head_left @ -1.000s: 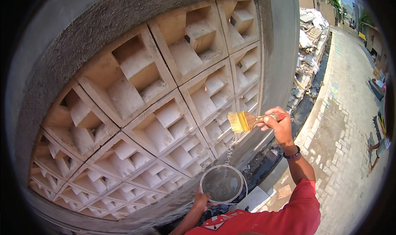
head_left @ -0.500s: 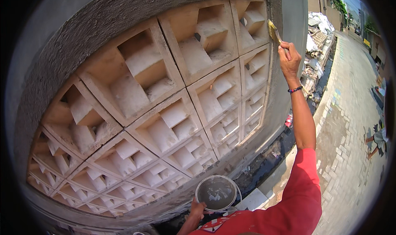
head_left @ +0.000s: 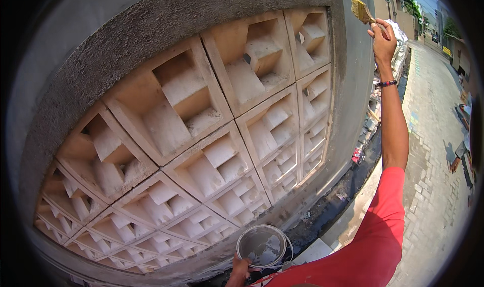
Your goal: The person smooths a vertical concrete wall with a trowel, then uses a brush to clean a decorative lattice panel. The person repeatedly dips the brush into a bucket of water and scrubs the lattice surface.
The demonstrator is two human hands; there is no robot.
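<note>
High at the upper right, my right hand (head_left: 383, 42) grips the handle of a flat paintbrush (head_left: 361, 9) with yellowish bristles, held at the smooth grey plaster (head_left: 353, 60) beside the rough cement border (head_left: 116, 50); whether the bristles touch it is unclear. Low in the view, my left hand (head_left: 239, 267) holds a round bucket (head_left: 261, 232) by its side, with grey watery contents inside. Pale breeze blocks (head_left: 227, 119) with stepped openings fill the framed wall section before me.
A dark, wet gutter (head_left: 333, 201) runs along the wall's foot beside a kerb. Piled rubble and sacks (head_left: 397, 32) stand farther along. A paved lane (head_left: 423, 110) runs at the right, with other people (head_left: 459, 156) at its far side, seen partly, and a car in the distance.
My right hand and brush have risen from over the bucket to the block panel's edge, then higher and rightward onto the smooth plaster. My left hand keeps hold of the bucket, slightly lower.
</note>
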